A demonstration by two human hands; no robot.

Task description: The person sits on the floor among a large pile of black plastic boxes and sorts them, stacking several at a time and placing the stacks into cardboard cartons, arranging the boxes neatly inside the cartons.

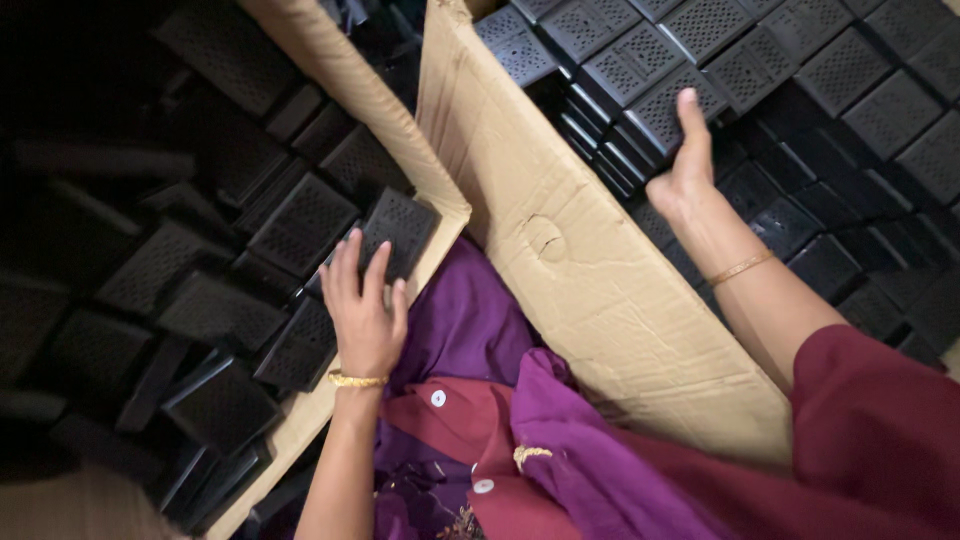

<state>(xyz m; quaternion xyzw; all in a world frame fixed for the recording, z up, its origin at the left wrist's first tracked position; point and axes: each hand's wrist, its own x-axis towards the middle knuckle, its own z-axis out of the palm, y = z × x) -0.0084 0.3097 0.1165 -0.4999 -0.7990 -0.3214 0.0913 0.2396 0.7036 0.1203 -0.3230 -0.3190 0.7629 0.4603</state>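
Our left hand [365,305] lies flat, fingers spread a little, on a black perforated plastic cover [385,240] that leans against the edge of the cardboard box [330,70] on that side; we cannot tell whether the fingers actually grip it. More of the same black covers [210,300] lie jumbled beyond and beside this hand, filling the box. Our right hand [685,175] reaches into the other cardboard box [570,250], thumb up and fingers curled around a stack of perforated covers [640,120]. Past this hand, further covers [850,70] sit in neat rows. Between our two forearms hangs purple and maroon clothing [520,420], and each wrist carries a gold bangle [740,268].
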